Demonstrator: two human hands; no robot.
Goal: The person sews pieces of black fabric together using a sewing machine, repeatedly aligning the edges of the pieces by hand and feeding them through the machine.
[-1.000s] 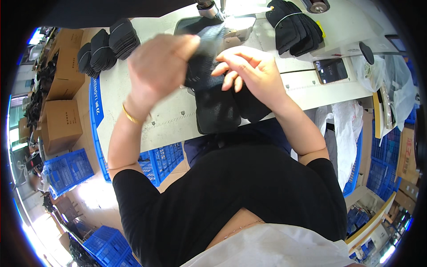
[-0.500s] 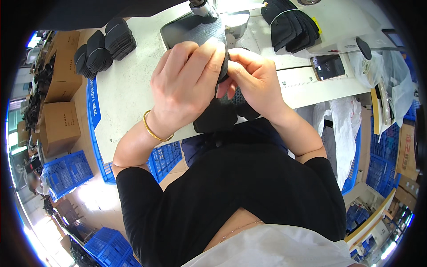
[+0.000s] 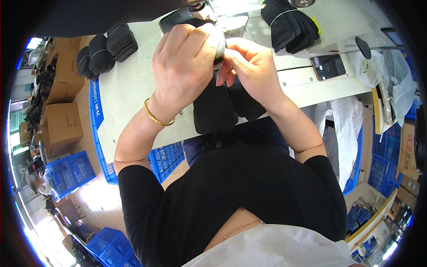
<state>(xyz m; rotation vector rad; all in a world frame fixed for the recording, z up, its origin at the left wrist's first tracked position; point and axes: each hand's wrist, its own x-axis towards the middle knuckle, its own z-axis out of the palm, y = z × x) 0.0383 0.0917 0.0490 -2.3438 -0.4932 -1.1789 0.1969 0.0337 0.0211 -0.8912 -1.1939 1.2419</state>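
A black fabric piece is between my hands, under the sewing machine's needle area. My left hand lies over it with bent fingers, gripping its left side and hiding much of it. The thumb and fingers of my right hand are pinched at its right edge. Below my hands, a black padded piece and a second black piece lie at the table's near edge, partly overhanging it.
Small stacks of black pieces stand at the table's left. A tied black bundle and a phone lie on the right. Blue crates and cardboard boxes stand on the floor at left.
Both hands have moved slightly away from me, taking the black fabric piece farther toward the machine head. More of the black pieces at the near edge now shows.
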